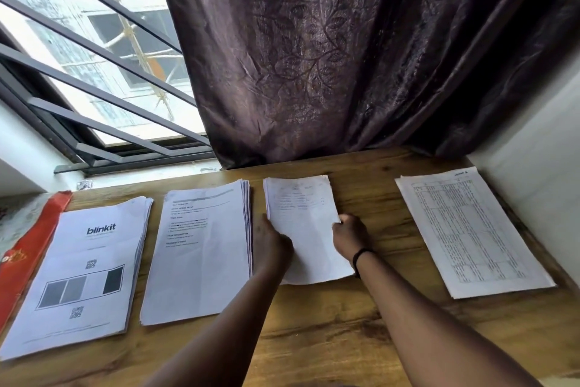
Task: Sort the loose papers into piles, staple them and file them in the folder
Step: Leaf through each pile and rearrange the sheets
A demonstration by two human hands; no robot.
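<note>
Four piles of paper lie in a row on the wooden surface [314, 339], each apart from the next. At the far left sits the blinkit pile [78, 276], its top sheet printed with a logo, grey boxes and two square codes. It overlaps a red folder [22, 248] that pokes out from under its left edge. Just right of it lies the text pile [197, 248], a thick stack with headed paragraphs on top. Next comes the middle pile [304, 223], thinner and faintly printed. Well apart at the right, near the wall, lies the table pile [470, 229], covered in a dense grid of rows and columns.

Both hands are on the middle pile. The left hand [271, 243] grasps its left edge, though how its fingers lie beneath cannot be told from here. The right hand [350, 236] holds the right edge with its fingers [340, 221] curled onto the sheet; a dark band [361, 258] circles that wrist. The near edge of this pile curls slightly up off the wood.

Behind the surface hangs a dark purple curtain [314, 57] with a leaf pattern, and to its left a barred window [94, 57] lets in daylight.
</note>
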